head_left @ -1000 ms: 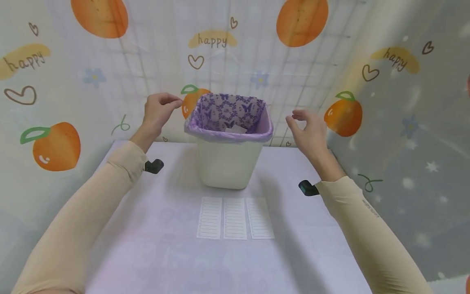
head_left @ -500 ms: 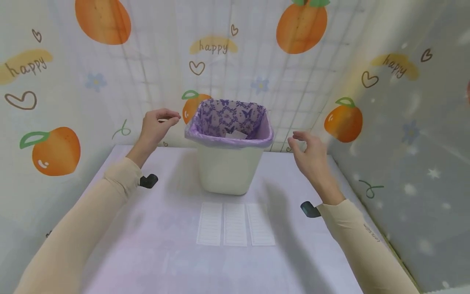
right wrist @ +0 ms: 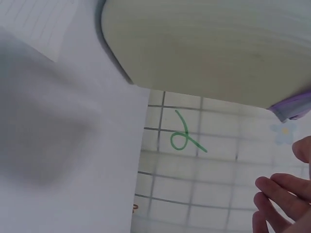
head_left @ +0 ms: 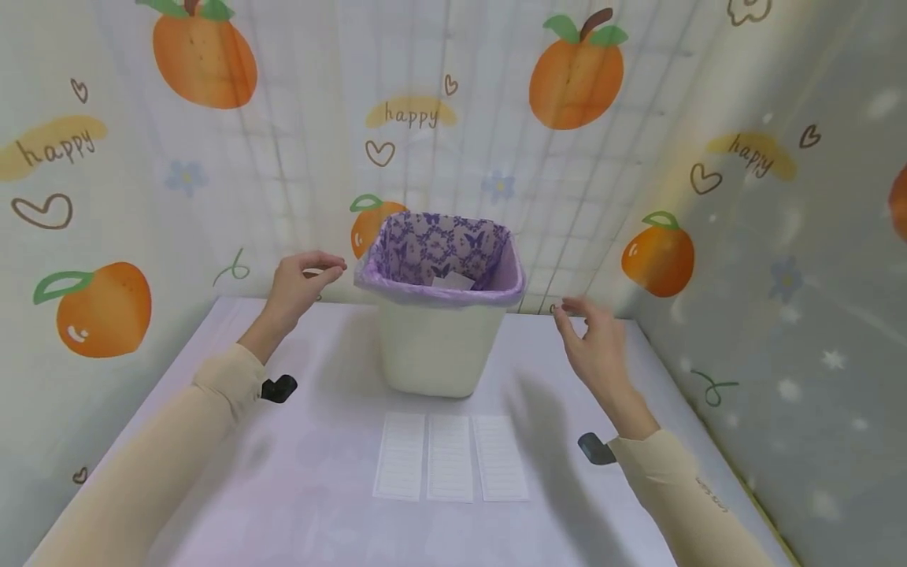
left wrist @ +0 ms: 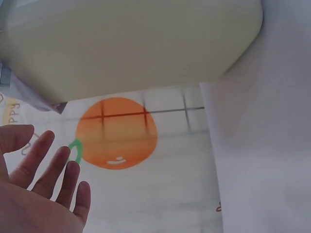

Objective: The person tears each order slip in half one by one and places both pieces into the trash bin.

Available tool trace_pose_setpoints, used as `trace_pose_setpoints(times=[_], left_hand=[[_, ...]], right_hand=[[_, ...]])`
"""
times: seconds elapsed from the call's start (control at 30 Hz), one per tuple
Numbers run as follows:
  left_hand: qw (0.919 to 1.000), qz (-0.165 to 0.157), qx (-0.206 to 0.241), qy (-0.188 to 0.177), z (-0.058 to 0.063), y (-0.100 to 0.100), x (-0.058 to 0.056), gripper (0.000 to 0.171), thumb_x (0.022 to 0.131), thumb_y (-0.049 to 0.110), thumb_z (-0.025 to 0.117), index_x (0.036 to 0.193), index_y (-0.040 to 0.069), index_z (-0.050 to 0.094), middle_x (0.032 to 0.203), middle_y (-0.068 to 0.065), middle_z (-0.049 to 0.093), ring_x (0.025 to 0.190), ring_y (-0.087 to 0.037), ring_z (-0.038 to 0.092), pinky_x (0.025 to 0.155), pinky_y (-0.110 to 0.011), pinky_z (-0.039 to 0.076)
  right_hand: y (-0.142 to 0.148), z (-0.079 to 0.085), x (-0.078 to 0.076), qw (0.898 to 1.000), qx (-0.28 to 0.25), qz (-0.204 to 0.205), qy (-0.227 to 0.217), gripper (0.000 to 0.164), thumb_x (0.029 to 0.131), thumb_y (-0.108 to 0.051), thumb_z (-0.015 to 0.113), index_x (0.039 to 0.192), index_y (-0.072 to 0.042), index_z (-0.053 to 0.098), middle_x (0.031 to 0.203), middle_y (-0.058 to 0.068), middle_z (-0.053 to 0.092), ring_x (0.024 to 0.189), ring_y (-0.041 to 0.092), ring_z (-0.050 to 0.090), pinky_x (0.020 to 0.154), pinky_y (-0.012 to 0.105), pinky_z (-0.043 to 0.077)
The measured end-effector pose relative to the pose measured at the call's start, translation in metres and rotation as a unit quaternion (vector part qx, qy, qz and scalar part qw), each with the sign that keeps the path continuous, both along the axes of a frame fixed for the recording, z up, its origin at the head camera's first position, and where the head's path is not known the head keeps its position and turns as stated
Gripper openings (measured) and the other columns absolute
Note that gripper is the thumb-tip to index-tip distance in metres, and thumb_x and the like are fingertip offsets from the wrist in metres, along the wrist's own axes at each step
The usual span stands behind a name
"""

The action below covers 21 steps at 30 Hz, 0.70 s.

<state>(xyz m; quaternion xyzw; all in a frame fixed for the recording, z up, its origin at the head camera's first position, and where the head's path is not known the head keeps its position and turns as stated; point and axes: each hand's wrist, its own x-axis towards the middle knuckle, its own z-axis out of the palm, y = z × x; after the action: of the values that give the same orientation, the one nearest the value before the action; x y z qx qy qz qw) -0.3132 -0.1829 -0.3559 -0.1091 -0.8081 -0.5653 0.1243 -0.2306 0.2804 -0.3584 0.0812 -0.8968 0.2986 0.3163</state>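
A pale cream bin (head_left: 441, 350) stands upright at the back of the table, lined with a purple butterfly-print bag (head_left: 442, 296) folded over its rim. Inside lie white paper pieces (head_left: 453, 281). My left hand (head_left: 299, 285) hovers left of the rim, apart from it, fingers relaxed and holding nothing; the left wrist view shows its fingers (left wrist: 46, 170) spread. To the right of the bin, my right hand (head_left: 594, 340) is raised, also holding nothing, with loosely bent fingers (right wrist: 284, 194) in the right wrist view.
In front of the bin, three lined white paper slips (head_left: 449, 458) lie side by side on the pale table (head_left: 312, 488). A curtain (head_left: 298, 173) printed with oranges and hearts hangs close behind, with a grey one (head_left: 815, 331) on the right.
The head view has tilted up, so the bin and slips sit lower in it. My right hand has lowered relative to the bin's rim; my left has dropped slightly. Both remain without an object.
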Motion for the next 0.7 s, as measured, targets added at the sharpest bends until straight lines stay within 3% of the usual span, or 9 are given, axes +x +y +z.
trace_pose_setpoints(times=[0.23, 0.4, 0.57, 0.7], left_hand=[[0.9994, -0.030, 0.015, -0.004, -0.026, -0.001, 0.002, 0.026, 0.102, 0.020, 0.070, 0.121, 0.004, 0.076, 0.130, -0.016, 0.073, 0.113, -0.030, 0.067, 0.093, -0.035, 0.051], [0.9990, -0.042, 0.010, -0.011, -0.037, -0.005, 0.001, 0.024, 0.101, 0.018, 0.071, 0.120, 0.004, 0.076, 0.130, -0.014, 0.073, 0.112, -0.030, 0.068, 0.098, -0.040, 0.051], [0.9992, -0.038, 0.010, -0.001, -0.046, -0.011, 0.002, 0.022, 0.101, 0.014, 0.070, 0.119, 0.003, 0.076, 0.130, -0.014, 0.073, 0.119, -0.026, 0.065, 0.101, -0.037, 0.052], [0.9990, -0.042, 0.005, -0.010, -0.059, -0.007, 0.004, 0.022, 0.101, 0.015, 0.071, 0.119, 0.005, 0.077, 0.129, -0.013, 0.074, 0.121, -0.028, 0.065, 0.098, -0.034, 0.052]], right_hand=[[0.001, -0.027, 0.001, 1.000, -0.016, -0.019, 0.009, 0.026, 0.101, -0.011, 0.068, 0.123, 0.003, 0.071, 0.117, 0.022, 0.075, 0.109, 0.041, 0.061, 0.090, 0.050, 0.047], [-0.002, -0.044, -0.004, 0.999, -0.038, -0.025, 0.023, 0.023, 0.101, -0.010, 0.068, 0.120, 0.002, 0.073, 0.114, 0.022, 0.076, 0.106, 0.040, 0.061, 0.089, 0.051, 0.048], [-0.009, -0.061, -0.011, 0.998, -0.050, -0.018, 0.031, 0.023, 0.103, -0.011, 0.066, 0.119, 0.002, 0.073, 0.109, 0.022, 0.076, 0.103, 0.039, 0.062, 0.088, 0.052, 0.049], [-0.012, -0.076, -0.008, 0.998, -0.064, -0.026, 0.007, 0.024, 0.106, -0.015, 0.063, 0.120, 0.001, 0.073, 0.107, 0.020, 0.076, 0.100, 0.036, 0.061, 0.088, 0.048, 0.046]])
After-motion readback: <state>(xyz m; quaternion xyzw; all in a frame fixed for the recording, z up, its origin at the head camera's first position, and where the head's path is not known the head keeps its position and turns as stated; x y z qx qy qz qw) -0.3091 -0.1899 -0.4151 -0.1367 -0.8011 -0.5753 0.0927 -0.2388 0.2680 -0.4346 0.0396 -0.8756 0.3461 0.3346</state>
